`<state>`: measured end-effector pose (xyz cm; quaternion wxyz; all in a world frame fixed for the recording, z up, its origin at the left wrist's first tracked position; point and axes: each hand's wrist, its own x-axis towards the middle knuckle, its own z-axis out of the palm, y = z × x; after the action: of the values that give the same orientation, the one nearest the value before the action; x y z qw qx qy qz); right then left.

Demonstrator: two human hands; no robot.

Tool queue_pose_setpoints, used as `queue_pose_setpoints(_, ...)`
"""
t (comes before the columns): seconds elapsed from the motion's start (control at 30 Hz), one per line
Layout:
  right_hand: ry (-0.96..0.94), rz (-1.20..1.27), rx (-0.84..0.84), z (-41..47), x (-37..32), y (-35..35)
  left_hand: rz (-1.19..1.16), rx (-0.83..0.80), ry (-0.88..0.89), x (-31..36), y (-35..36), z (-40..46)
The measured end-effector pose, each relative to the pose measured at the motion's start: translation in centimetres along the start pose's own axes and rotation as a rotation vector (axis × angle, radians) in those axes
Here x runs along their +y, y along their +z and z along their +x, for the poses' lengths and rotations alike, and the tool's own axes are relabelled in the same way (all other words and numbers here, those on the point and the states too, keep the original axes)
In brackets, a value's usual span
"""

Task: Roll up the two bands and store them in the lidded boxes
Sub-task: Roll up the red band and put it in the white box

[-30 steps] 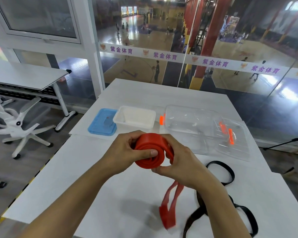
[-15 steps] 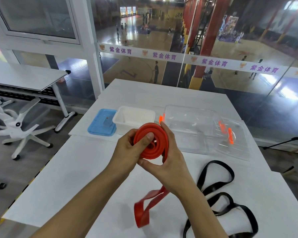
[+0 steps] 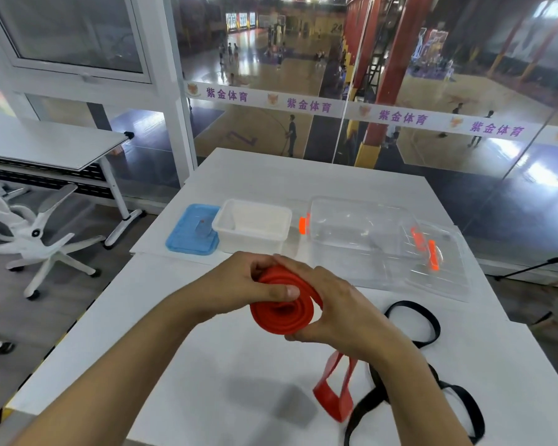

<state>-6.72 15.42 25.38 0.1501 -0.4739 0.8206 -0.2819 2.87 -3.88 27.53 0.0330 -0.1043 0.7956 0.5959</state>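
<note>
Red band, mid-frame, is coiled between left hand, thumb clamped across it, and right hand, curled closed underneath; winding the dangling tail tautly should prevent unravelling.

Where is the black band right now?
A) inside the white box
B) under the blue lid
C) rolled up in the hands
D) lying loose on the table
D: the black band lies unrolled in loops on the white table, beside the right hand, which together with the left hand rolls the red band.
</note>
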Motion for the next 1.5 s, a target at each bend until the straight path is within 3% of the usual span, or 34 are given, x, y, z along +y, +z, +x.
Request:
queue_pose_setpoints(0.2,0.035,0.006,0.029,0.0,-0.1,0.4,0.053,0.110,0.047,-0.4,0.6,0.1)
queue_pose_setpoints(0.37,0.058,0.122,0.108,0.0,0.2,-0.4,-0.085,0.280,0.157,-0.2,1.4,-0.3)
queue_pose_setpoints(0.6,-0.007,0.462,0.240,0.7,-0.5,1.3,-0.260,0.516,0.254,0.2,2.0,-0.3)
queue_pose_setpoints(0.87,0.030,0.486,0.507,1.0,-2.5,3.9,-0.530,0.666,0.232,0.9,4.3,-0.2)
queue_pose_setpoints(0.97,0.055,0.511,0.558,1.0,-2.6,3.9,-0.589,0.634,0.193,0.9,5.0,0.0)
queue_pose_setpoints(1.13,0.038,0.363,0.435,0.3,-1.4,2.4,-0.483,0.521,0.065,-0.5,4.3,0.0)
queue_pose_setpoints(1.37,-0.054,0.057,0.043,0.0,-0.4,-0.5,-0.040,0.029,-0.002,0.7,-0.3,-1.2)
queue_pose_setpoints(1.5,-0.057,0.031,0.013,0.1,-1.0,-0.1,0.065,0.077,0.029,1.0,-0.1,-1.1)
